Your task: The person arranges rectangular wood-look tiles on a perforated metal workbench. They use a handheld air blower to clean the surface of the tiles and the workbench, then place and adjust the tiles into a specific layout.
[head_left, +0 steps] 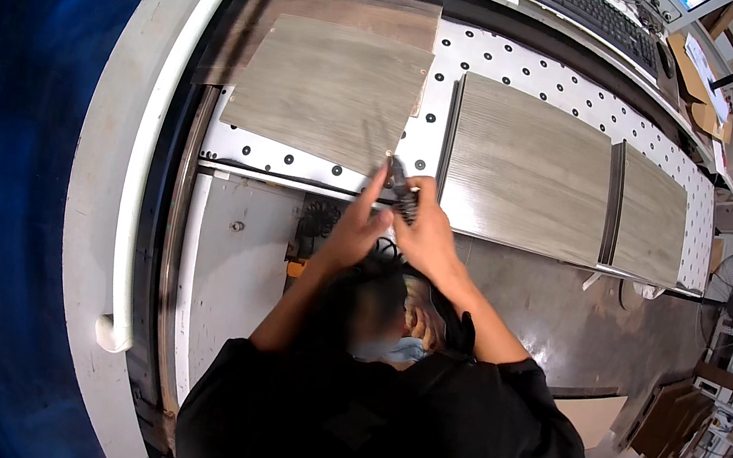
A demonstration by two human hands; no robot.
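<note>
A grey wood-grain panel (330, 88) lies slightly askew on a white bed dotted with black studs. At its near right corner my right hand (427, 233) is closed round a slim black tool (398, 175) with a ribbed lower part; motion blur hides its exact kind. The tool points at the corner, where a small pale spot shows. My left hand (355, 232) is beside it, index finger stretched toward the same corner and thumb close to my right hand. Whether that finger touches the panel or the tool, I cannot tell.
To the right lie stacked grey panels (529, 172) and a smaller stack (652, 213). A brown board (323, 3) sits beneath the askew panel. Behind is a keyboard (593, 17) on a ledge. A white pipe (154, 143) runs along the left. A black coil (320, 215) hangs below the bed's edge.
</note>
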